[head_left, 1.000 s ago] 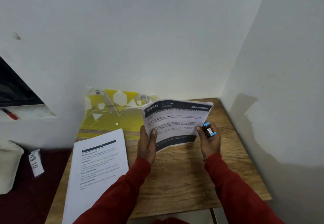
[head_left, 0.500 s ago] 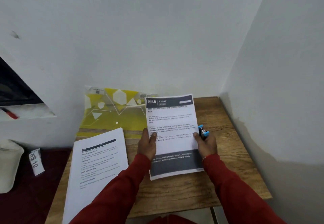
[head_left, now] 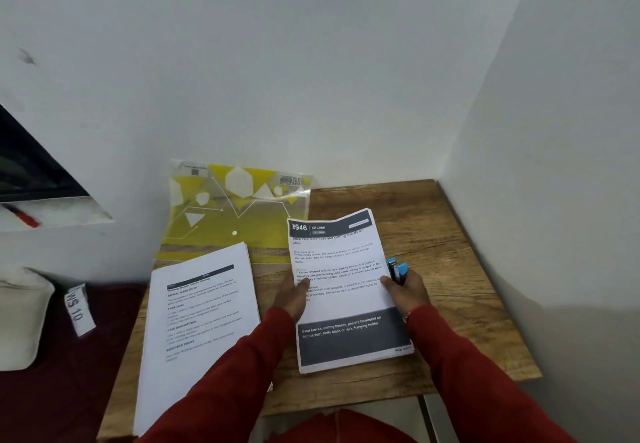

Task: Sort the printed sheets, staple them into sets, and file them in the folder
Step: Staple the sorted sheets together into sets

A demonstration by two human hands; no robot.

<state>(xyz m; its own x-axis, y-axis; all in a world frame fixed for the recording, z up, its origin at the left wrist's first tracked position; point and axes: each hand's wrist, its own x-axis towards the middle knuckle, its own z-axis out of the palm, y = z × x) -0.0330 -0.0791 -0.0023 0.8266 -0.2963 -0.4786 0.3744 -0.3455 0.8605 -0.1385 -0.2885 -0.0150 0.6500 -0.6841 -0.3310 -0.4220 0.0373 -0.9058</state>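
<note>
A set of printed sheets [head_left: 343, 297] headed "946 KITCHEN" lies nearly flat on the wooden table [head_left: 450, 241]. My left hand [head_left: 292, 295] holds its left edge, thumb on top. My right hand [head_left: 408, 292] pinches the right edge with the thumb while its fingers curl round a small blue and black stapler [head_left: 396, 269]. A taller stack of printed sheets [head_left: 201, 324] lies on the table's left side. The yellow translucent folder [head_left: 221, 220] with white shapes leans against the wall at the back.
White walls close the table in at the back and on the right. A white label reading "WS 10" [head_left: 79, 309] and a white cushion [head_left: 20, 321] lie on dark red fabric to the left. A ledge with a red pen [head_left: 24, 217] is at the far left.
The set of sheets, held up and curled a second ago, has come down and now lies nearly flat on the table between both hands. The stapler stays in my right hand.
</note>
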